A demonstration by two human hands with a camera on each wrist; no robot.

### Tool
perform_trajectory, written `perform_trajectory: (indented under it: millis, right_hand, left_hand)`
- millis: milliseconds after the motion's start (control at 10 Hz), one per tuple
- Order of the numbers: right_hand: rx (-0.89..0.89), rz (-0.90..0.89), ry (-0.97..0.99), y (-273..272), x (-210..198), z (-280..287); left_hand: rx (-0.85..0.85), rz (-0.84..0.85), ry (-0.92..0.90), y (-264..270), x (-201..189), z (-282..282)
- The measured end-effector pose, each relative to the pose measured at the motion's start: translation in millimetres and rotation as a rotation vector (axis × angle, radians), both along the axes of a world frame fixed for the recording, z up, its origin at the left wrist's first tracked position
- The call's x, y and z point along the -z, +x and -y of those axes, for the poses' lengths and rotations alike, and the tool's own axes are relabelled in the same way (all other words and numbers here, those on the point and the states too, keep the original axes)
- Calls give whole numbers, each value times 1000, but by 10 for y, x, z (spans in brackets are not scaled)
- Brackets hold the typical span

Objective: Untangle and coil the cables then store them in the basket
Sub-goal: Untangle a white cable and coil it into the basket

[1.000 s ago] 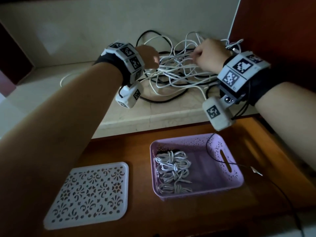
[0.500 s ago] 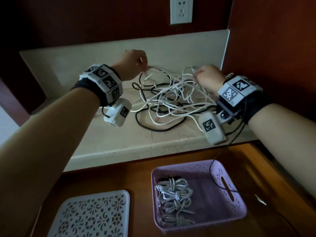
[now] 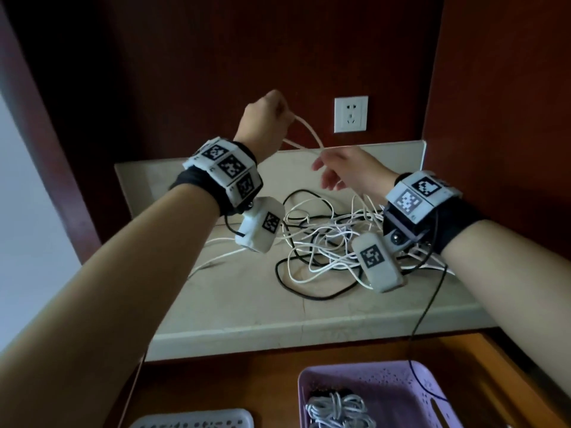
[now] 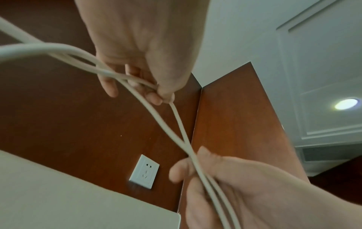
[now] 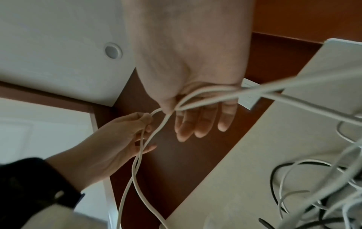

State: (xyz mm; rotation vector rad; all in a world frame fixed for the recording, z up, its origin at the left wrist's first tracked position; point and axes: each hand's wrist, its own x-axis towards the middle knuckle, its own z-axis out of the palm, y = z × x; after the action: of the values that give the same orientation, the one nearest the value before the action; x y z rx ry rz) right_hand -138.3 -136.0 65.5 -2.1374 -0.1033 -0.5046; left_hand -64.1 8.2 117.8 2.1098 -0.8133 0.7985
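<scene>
We hold one white cable (image 3: 304, 131) up above the counter (image 3: 247, 298), in front of the wall socket (image 3: 351, 114). Our left hand (image 3: 265, 118) is raised and pinches a folded loop of this cable between thumb and fingertips. Our right hand (image 3: 349, 171), a little lower and to the right, pinches the same two strands with the thumb, while its other fingers are stretched out. From there the strands run down into the tangled pile (image 3: 333, 239) of white and black cables in the far right part of the counter.

We judge that the task is only partly done. In the purple basket (image 3: 401, 375), at the near edge, some white coiled cables (image 3: 336, 409) lie already. The cable in our hands seems at the start of its coiling, and it is not yet free from the pile. Most cables remain there to untangle, coil and store.
</scene>
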Motion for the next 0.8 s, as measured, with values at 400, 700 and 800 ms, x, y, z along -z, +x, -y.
perform_trajectory:
  millis: [400,700,800]
  right_hand:
    - [302,173,-157,-24,18,194]
    - [175,-124,63,-343,104,646]
    - [207,-172,195,-435,149,832]
  left_hand:
    - [116,-367,499,-53,281,-59]
    - [-351,-278,714,99,252,-409]
    - [-313,-500,462,222,423,-537]
